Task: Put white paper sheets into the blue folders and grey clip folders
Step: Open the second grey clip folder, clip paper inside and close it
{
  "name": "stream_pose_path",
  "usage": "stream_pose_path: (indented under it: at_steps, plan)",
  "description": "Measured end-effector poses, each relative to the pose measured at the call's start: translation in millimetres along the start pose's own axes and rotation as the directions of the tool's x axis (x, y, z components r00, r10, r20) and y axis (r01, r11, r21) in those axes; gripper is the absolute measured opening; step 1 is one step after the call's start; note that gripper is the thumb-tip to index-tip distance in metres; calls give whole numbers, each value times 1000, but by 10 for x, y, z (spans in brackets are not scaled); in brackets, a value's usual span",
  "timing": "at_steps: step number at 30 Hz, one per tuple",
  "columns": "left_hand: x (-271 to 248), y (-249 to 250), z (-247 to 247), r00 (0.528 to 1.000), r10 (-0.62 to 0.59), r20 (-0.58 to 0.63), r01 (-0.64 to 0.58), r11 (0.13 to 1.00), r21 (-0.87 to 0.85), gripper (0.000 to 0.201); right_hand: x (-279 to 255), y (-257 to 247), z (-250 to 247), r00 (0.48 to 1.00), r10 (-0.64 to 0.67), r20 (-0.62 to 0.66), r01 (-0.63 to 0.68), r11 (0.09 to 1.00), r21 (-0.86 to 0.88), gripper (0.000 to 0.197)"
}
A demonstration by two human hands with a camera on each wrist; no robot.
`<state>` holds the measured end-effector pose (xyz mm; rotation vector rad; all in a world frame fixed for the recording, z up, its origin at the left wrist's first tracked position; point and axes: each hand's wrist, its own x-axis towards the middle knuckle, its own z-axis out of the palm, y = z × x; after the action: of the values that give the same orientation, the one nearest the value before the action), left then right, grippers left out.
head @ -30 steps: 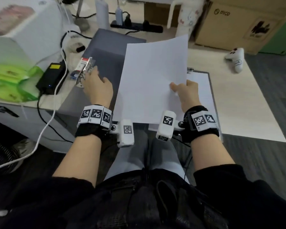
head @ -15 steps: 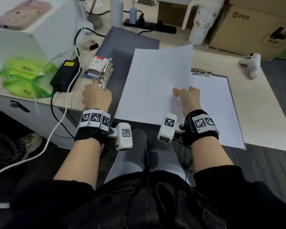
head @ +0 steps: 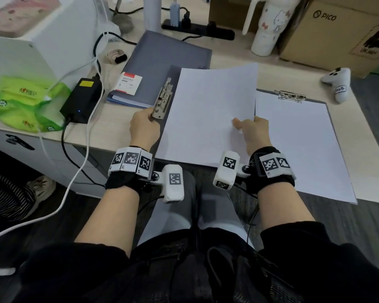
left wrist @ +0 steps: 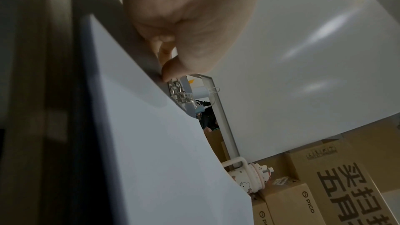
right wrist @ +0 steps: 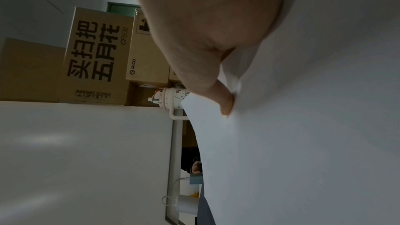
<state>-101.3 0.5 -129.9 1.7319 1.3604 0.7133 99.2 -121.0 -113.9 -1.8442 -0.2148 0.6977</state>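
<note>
Both grips closed: right hand [head: 255,132] pinches paper sheet [head: 208,112]; left hand [head: 143,129] clasps half-hidden folder clip [head: 163,100].

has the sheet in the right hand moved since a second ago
Yes: the white sheet has shifted left, off the clipboard clip it partly covered, toward the grey folder's metal clamp.

White paper sheet [head: 208,110] over open blue folder [head: 162,62], beside grey clip folder [head: 304,136].
</note>
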Motion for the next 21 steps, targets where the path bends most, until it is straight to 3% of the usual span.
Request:
stream_pose_path:
  at_steps: [2, 5, 9, 13, 15, 18, 21]
  plan:
    - [56, -61, 26, 999, -1, 42, 2, 1000, -29, 47, 10, -4, 28, 1000, 7, -10, -8, 1000, -14, 37]
    - [106, -138, 34, 996, 11, 93, -4, 997, -75, 44, 14, -10, 44, 1000, 15, -17, -15, 1000, 16, 59]
    - [143, -206, 25, 993, 34, 116, -18, 991, -133, 36, 25, -16, 50, 1000, 3, -25, -3, 1000, 13, 59]
    - [131, -203, 5, 991, 18, 136, 8, 983, -183, 36, 27, -2, 60, 1000, 4, -21, -4, 1000, 9, 47]
    - [123, -194, 0, 988, 20, 154, 16, 973, -229, 47, 39, 8, 77, 1000, 0, -15, 0, 1000, 8, 31]
    - [132, -202, -14, 983, 13, 183, 32, 970, -242, 46, 15, -4, 122, 1000, -23, -10, 23, 1000, 4, 7]
    - [101, -204, -56, 971, 46, 236, 15, 967, -253, 43, -19, -3, 197, 998, -67, -17, 67, 997, -23, 31]
